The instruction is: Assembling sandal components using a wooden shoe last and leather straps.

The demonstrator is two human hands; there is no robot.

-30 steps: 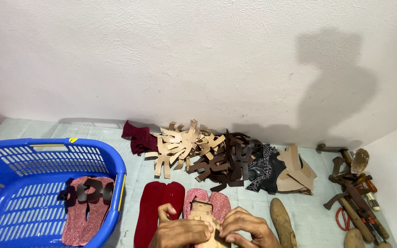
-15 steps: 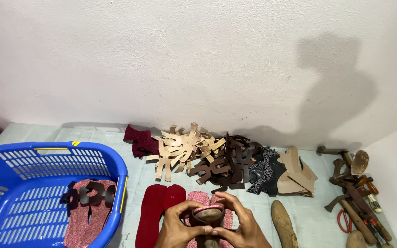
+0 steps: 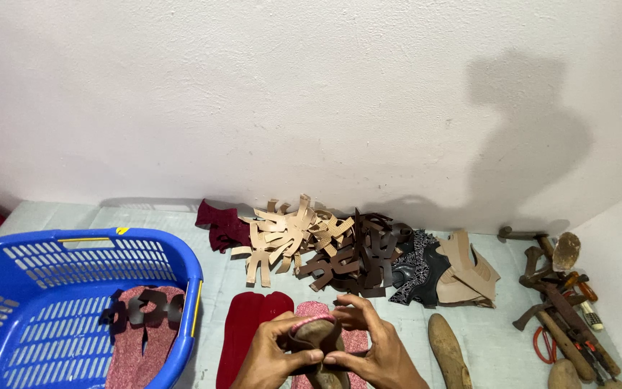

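Brown wooden shoe last wrapped by a pink glittery insole, low at centre, is gripped by left hand and right hand, mid-fitting; alignment likely follows

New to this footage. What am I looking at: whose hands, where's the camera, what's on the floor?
There is no machine here: a person works with two bare hands. The one camera sits on the person's head and looks down, so the hands enter from the bottom edge.

The left hand and right hand together grip a brown wooden shoe form with a pinkish sole piece against it.

On the pale surface by the white wall lie dark red soles, a pile of tan cut straps, dark brown straps, a black patterned piece and beige cut pieces. A second wooden form lies to the right. Further right is a heap of hand tools. On the left, a blue plastic basket holds reddish soles with dark straps.
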